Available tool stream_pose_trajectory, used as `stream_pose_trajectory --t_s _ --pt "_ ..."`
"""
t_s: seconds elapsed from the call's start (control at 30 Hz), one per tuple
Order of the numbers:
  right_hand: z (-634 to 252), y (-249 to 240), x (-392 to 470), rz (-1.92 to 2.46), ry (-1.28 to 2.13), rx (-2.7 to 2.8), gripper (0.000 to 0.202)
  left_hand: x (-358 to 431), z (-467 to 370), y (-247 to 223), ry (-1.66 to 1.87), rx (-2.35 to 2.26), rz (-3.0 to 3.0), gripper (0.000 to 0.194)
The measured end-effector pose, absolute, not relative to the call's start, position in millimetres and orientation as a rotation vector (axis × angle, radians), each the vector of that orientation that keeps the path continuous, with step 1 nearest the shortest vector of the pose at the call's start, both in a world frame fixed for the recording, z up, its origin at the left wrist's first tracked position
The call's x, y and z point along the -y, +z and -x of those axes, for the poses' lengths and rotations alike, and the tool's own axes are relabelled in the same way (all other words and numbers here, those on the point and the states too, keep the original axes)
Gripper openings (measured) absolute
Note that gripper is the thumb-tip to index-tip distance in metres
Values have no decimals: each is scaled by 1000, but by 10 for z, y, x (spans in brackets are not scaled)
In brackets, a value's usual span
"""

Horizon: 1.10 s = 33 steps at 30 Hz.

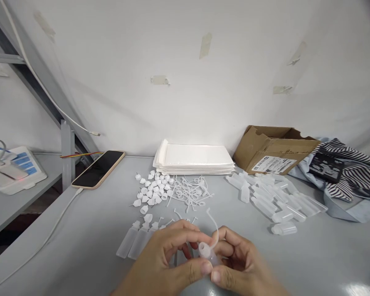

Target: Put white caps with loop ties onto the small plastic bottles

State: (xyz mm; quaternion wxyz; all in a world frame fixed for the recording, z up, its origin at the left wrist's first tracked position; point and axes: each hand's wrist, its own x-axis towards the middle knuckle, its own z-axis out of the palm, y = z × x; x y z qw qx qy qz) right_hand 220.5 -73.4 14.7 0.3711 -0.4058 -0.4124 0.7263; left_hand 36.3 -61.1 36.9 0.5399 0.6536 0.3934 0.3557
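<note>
Between my two hands is a small translucent plastic squeeze bottle [205,250], its open neck facing up toward me. A thin white strap curves up from around the neck. My left hand [179,255] grips the bottle from the left with thumb and fingertips. From the other side, my right hand [237,259] holds it, thumb near the left thumb. Several similar bottles [128,242] lie side by side to the left, partly hidden by my left hand. Behind them are a pile of white caps [154,189] and a tangle of white straps [193,191].
Loose bottles [277,199] are heaped at the right, before a cardboard box [274,150]. A stack of white padded envelopes [197,158] rests against the wall. A phone [98,169] on a charging cable lies left. Striped cloth [354,164] sits at the far right.
</note>
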Motion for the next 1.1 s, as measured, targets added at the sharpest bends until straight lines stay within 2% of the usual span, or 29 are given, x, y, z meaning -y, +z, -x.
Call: stream_pose_trajectory --t_s 0.13,0.2,0.33,0.57,0.9,1.0,1.1 --pt "-2209 216 737 1003 1870 985 40 686 -357 280 1077 -1048 -1862 50" --pt "-2214 241 733 990 1865 983 36 720 -366 228 1171 -1061 -2054 57" --pt "-2210 238 729 948 1854 1005 35 707 -410 129 1204 -946 -2376 48" --pt "-2159 266 761 1038 1860 993 46 632 -549 8 1557 -899 -2592 36" --pt "-2128 333 789 1256 1759 996 59 646 -532 32 1492 -899 -2644 34" --pt "-2122 314 828 1270 1654 1090 52 646 -525 28 1450 -876 -2598 36" --pt "-2151 271 860 1257 1432 1287 33 666 -512 59 1401 -942 -2486 43"
